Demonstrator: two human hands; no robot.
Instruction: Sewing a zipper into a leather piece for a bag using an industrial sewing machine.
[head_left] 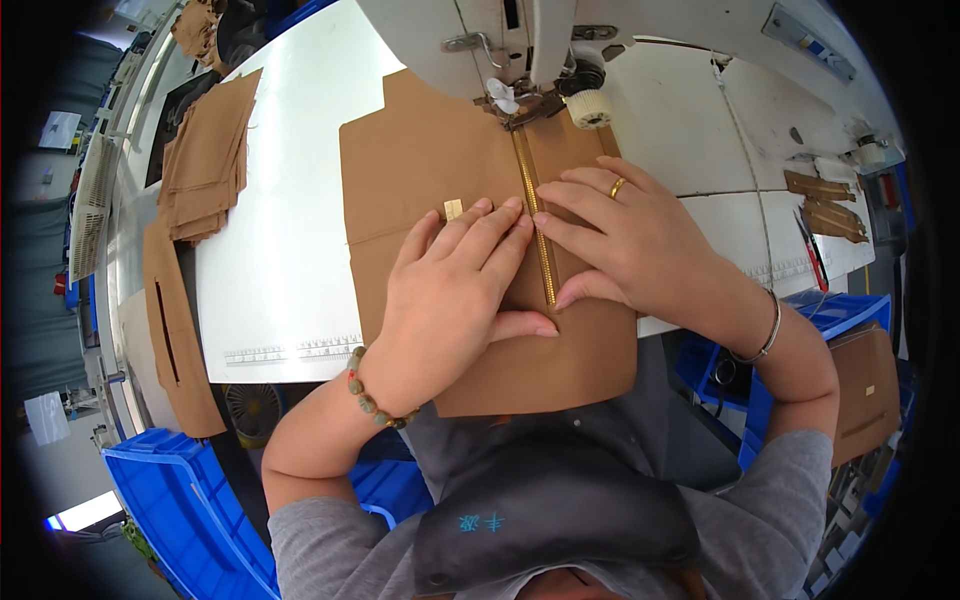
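A brown fabric or leather-like panel (400,165) lies on the white sewing table, its near part overhanging the front edge. A gold-toothed zipper (545,255) runs along it, with its far end under the presser foot of the sewing machine (515,115). My left hand (455,265) rests flat on the panel left of the zipper, fingers stretched out. My right hand (610,230), with a gold ring, lies over the zipper's right side, fingers spread and fingertips beside the teeth. A small light tag (453,209) shows on the panel beside my left fingers.
Stacked brown pieces (208,160) lie at the table's left, above a slotted brown strip (170,330). Zipper pieces (833,212) and red-handled snips (812,250) are at the right. Blue bins (190,500) stand below; another brown panel (865,395) hangs at the right bin.
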